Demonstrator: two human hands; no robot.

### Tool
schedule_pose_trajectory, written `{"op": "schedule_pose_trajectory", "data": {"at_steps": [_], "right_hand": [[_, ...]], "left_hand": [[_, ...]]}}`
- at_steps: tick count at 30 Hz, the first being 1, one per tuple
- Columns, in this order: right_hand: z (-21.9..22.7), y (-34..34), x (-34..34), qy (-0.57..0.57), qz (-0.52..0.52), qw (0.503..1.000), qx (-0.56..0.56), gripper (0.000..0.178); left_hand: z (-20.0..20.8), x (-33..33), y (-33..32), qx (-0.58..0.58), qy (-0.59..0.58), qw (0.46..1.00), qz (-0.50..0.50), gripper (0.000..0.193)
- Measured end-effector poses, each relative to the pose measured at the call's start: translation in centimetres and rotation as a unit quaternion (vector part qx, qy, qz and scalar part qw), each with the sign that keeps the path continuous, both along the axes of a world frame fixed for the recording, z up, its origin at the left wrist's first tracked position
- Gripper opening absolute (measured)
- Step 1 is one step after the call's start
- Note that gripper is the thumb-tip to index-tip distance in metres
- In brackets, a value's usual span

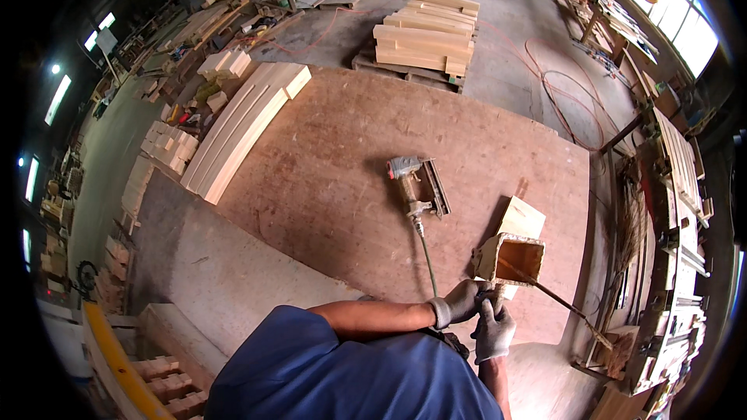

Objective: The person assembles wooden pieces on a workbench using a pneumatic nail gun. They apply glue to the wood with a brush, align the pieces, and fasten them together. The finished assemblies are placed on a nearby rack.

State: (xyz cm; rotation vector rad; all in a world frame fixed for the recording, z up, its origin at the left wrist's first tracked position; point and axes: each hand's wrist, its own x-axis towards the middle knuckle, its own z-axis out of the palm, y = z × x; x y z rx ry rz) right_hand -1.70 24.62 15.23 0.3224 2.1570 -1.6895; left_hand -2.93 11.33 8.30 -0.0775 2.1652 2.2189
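Both my hands wear grey gloves and meet just in front of a square, open-topped container (485, 258) with crusted pale edges and a brown inside. My left hand (465, 301) has its fingers curled, and my right hand (495, 331) is closed right beside it. Between them, by a small light piece at the container's near side, I cannot make out what the fingers grip. A thin stick (562, 301) leans out of the container to the right. Under and behind it lies a pale wood board (523, 217). A nail gun (411, 185) rests on the table to the left.
The brown plywood table (334, 155) carries long pale planks (247, 128) along its left side. A green air hose (429, 264) runs from the nail gun toward me. Beyond stands a pallet of stacked boards (426, 35); an orange hose (572, 73) coils on the floor.
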Motion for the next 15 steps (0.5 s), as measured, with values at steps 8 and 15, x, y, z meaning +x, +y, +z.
{"op": "schedule_pose_trajectory", "data": {"at_steps": [8,15], "right_hand": [[-0.7,0.7,-1.9,0.001,0.044,0.998,0.053,0.023],[0.7,-0.1,-4.3,-0.026,0.018,0.999,0.013,0.026]], "left_hand": [[-4.9,-0.9,0.5,-0.014,-0.013,1.0,-0.013,0.023],[1.8,-4.4,-1.7,-0.047,0.007,0.999,-0.026,0.016]]}}
